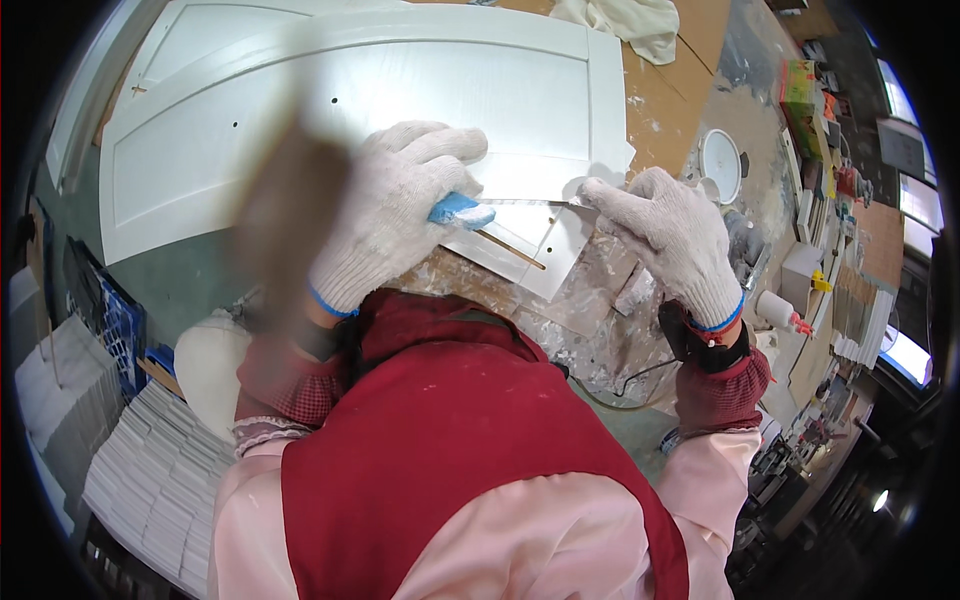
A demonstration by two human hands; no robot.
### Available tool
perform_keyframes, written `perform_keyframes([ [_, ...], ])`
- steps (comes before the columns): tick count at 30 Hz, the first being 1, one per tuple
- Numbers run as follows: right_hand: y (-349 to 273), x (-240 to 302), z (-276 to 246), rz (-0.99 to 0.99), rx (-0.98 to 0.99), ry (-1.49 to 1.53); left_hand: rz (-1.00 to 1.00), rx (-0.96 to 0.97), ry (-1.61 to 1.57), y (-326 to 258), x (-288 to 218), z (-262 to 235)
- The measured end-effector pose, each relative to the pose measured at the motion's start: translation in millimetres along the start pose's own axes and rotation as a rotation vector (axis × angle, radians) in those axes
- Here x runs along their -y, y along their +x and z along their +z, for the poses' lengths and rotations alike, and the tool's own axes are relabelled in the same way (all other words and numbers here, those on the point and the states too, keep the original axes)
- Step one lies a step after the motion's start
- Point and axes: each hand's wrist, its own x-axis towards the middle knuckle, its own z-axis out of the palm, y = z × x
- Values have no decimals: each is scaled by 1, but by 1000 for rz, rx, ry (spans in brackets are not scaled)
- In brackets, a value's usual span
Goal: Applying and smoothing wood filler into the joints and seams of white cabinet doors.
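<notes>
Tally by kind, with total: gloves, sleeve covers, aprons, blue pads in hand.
Gloves: 2
Sleeve covers: 2
Apron: 1
Blue pad, in the left hand: 1
Total: 6

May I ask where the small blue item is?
The blue item is just left of the head view's centre, in the left hand, beside a brown stick.

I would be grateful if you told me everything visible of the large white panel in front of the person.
The large white panel looks smooth and painted, perhaps wood, with a raised border around a recessed middle. At least two small dark holes show. It lies face up, another white panel showing beyond its far left side. The left hand hides part of it; contact is unclear.
</notes>
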Motion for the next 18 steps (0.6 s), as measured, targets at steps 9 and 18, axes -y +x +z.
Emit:
perform_keyframes([
  [9, 6, -4, -3, -31, 58, 20, -50, 67, 60, -2, 0, -1],
  [18, 2, -13, 1, -31, 99, 24, -77, 94, 89, -2, -1, -2],
])
